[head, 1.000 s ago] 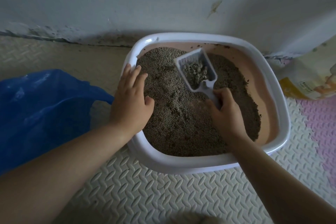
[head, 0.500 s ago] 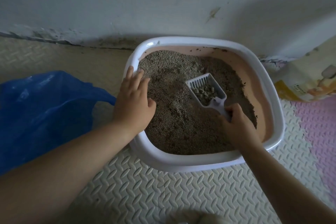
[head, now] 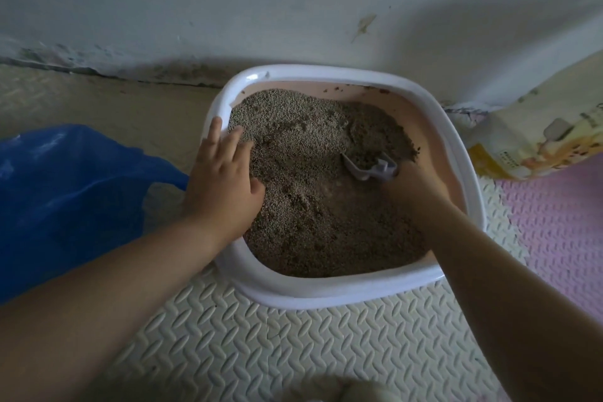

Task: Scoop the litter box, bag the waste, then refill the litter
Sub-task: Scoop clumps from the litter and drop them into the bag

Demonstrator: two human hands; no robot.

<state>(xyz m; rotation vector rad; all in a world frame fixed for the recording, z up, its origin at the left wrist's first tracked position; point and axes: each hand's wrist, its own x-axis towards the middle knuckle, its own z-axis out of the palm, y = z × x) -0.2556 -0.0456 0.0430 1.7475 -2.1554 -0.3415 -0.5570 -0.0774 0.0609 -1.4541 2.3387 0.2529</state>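
Right now the right hand [head: 414, 196] is holding the little grey scoop [head: 368, 168] on the right side of the litter box [head: 326, 294]. Its fingers are curling round the handle, though the handle itself is hiding under the hand in the dim light. The scoop is tipping on its side and its front end is digging into the brown litter [head: 310, 206]. Its long way is running from the hand out toward the middle of the box, so a push away from the body looks like the way to fill it.

The left hand [head: 225, 186] is lying flat on the left rim, fingers straight and a little apart, with the tips reaching over the litter. It is holding nothing and seems to be stopping the box from sliding.

The blue bag [head: 71, 192] is sitting on the foam mat [head: 261, 346] to the left of the box, just past the left hand. So I think a full scoop is going to have to cross the whole box and the left arm to get there, and bits could drop on the way. The left hand is much nearer the bag and could hold it open.

The sack of new litter [head: 548, 140] is leaning by the wall on the right, and the refill is not yet begun
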